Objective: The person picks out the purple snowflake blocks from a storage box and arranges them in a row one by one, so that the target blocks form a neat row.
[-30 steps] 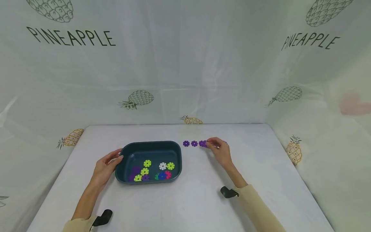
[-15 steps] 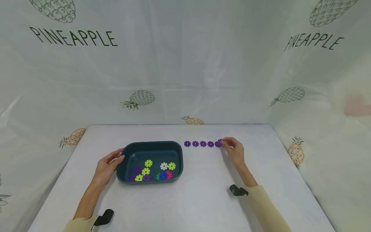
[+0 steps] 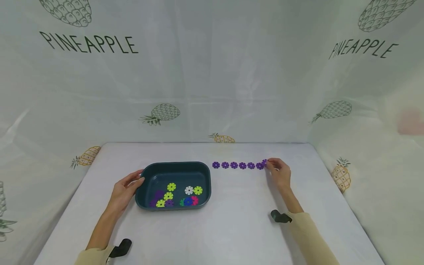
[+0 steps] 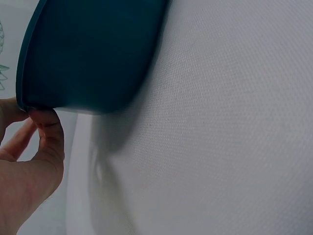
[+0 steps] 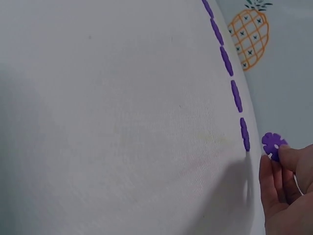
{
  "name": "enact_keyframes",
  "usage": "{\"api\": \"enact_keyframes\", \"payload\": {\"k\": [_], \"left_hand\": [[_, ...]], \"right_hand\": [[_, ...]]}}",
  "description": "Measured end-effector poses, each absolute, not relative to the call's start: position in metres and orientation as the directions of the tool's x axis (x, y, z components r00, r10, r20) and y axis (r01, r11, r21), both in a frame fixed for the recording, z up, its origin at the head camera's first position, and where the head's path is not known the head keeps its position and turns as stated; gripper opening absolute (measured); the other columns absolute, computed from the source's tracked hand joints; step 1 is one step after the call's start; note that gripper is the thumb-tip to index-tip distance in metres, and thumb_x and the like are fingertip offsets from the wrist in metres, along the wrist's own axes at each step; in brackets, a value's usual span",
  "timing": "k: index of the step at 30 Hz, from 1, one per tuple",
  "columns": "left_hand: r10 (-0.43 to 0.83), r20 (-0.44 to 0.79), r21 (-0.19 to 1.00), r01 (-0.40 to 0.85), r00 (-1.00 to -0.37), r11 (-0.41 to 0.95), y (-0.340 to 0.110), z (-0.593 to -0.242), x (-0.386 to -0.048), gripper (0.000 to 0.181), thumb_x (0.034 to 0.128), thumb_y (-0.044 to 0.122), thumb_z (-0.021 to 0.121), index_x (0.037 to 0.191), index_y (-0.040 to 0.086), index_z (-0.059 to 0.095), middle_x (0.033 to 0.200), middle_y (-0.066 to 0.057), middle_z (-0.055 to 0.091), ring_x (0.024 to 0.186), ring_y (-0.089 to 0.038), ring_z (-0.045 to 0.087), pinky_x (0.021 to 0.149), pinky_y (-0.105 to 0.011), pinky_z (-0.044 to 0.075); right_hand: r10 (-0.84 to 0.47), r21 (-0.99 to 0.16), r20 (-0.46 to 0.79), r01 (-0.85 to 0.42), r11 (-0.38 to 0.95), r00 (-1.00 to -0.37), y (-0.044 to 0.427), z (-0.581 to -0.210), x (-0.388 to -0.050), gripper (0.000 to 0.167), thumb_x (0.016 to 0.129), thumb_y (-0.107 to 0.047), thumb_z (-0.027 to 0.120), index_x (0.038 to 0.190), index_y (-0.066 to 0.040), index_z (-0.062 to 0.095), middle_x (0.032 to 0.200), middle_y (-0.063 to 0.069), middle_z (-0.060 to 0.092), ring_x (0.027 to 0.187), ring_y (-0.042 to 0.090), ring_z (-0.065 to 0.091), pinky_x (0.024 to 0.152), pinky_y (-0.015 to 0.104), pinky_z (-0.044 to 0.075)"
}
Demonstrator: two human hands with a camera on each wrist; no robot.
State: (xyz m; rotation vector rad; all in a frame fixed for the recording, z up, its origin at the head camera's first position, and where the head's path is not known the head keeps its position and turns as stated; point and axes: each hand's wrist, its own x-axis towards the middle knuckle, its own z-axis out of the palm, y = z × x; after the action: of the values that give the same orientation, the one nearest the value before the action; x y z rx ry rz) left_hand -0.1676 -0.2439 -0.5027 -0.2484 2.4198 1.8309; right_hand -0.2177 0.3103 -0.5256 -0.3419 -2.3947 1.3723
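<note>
A white curtain (image 3: 212, 73) printed with pineapples hangs behind a white table (image 3: 238, 228) that spans the lower frame. Right of centre, a person's right hand (image 3: 280, 173) pinches a purple flower-shaped disc (image 5: 269, 140) by its edge, just beside the right end of a row of six purple discs (image 3: 242, 165) laid across the table's far side. Left of centre, the left hand (image 3: 122, 193) grips the left rim of a dark teal tray (image 3: 179, 175). Inside, toward the tray's near edge, lie loose discs (image 3: 171, 187) in yellow, purple, white, green, blue and pink. Beige sleeves (image 3: 313, 239) enter at the bottom of the frame.
</note>
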Motion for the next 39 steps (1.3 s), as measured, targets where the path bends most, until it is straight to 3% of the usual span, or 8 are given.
{"api": "enact_keyframes", "payload": {"k": [10,16,26,32,39], "left_hand": [[-0.068,-0.163,0.947,-0.176,-0.984,0.269,-0.2433,-0.5015,-0.1665,0.061,0.1036,0.038,0.063,0.154,0.008,0.046,0.146,-0.016,0.046,0.101,0.006,0.056,0.085,-0.01,0.049],[-0.065,-0.165,0.946,-0.176,-0.984,0.273,-0.2434,-0.5018,-0.1665,0.06,0.1041,0.037,0.062,0.154,0.008,0.046,0.146,-0.016,0.046,0.101,0.005,0.056,0.085,-0.01,0.049],[-0.065,-0.167,0.948,-0.178,-0.984,0.263,-0.2437,-0.5021,-0.167,0.06,0.1041,0.037,0.062,0.155,0.009,0.045,0.146,-0.016,0.045,0.102,0.005,0.055,0.086,-0.01,0.049],[-0.061,-0.155,0.953,-0.165,-0.986,0.252,-0.2447,-0.5037,-0.1672,0.06,0.1037,0.037,0.063,0.154,0.008,0.047,0.142,-0.013,0.047,0.102,0.002,0.057,0.084,-0.013,0.051],[-0.064,-0.145,0.961,-0.156,-0.987,0.228,-0.245,-0.5047,-0.1663,0.059,0.1034,0.035,0.064,0.152,0.006,0.048,0.133,-0.007,0.05,0.1,0.001,0.059,0.083,-0.014,0.052]], "right_hand": [[0.404,-0.848,0.127,0.112,0.518,-0.906,0.3208,-0.5308,-0.2182,0.021,0.102,-0.014,0.066,0.116,0.0,0.069,0.112,0.019,0.07,0.096,0.015,0.061,0.076,0.008,0.043],[0.411,-0.832,0.111,0.142,0.537,-0.905,0.3201,-0.5307,-0.2178,0.02,0.103,-0.013,0.064,0.116,0.002,0.068,0.111,0.021,0.069,0.099,0.025,0.061,0.075,0.012,0.042],[0.353,-0.76,0.151,0.121,0.639,-0.923,0.3144,-0.5268,-0.2182,0.019,0.103,-0.002,0.056,0.114,0.011,0.063,0.111,0.028,0.057,0.102,0.039,0.056,0.086,0.044,0.047],[0.338,-0.741,0.157,0.116,0.661,-0.928,0.316,-0.5282,-0.2185,0.02,0.104,-0.003,0.056,0.116,0.012,0.063,0.109,0.03,0.06,0.101,0.04,0.058,0.086,0.048,0.047],[0.372,-0.77,0.128,0.144,0.622,-0.919,0.3214,-0.5269,-0.217,0.028,0.108,-0.013,0.051,0.123,0.008,0.061,0.12,0.029,0.062,0.112,0.042,0.059,0.097,0.052,0.048]]}}
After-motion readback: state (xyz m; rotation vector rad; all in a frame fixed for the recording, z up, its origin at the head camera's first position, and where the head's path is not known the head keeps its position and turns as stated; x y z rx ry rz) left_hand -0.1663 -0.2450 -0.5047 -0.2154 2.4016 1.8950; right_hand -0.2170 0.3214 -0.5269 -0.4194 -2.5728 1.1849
